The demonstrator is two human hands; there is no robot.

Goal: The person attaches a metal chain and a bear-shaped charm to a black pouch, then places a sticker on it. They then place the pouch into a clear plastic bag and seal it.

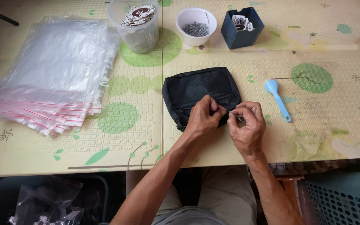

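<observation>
At the near edge of the counter (pixel 230 156), I work on a small black pouch (pixel 198 89) that lies flat just beyond my hands, its long axis running left to right and its zippered near edge tucked under my fingers. My left hand (pixel 203 118) is closed in a pinch on that near edge, by the zipper, thumb and fingers pressed together over the fabric. My right hand (pixel 248 125) is curled nearly shut beside it, its fingertips gripping a short metal ball chain (pixel 239 119) that slants between the two hands; both sit equally close to the pouch, almost touching one another. To the left lies a stack of clear zip bags (pixel 53 75) with red seal lines. At the far side stand a clear plastic tub (pixel 136 35) of round printed tags, a white cup (pixel 196 26) of more metal chains and a dark blue box (pixel 241 29). A light blue plastic spoon (pixel 276 98) rests well to the right of the pouch.
</observation>
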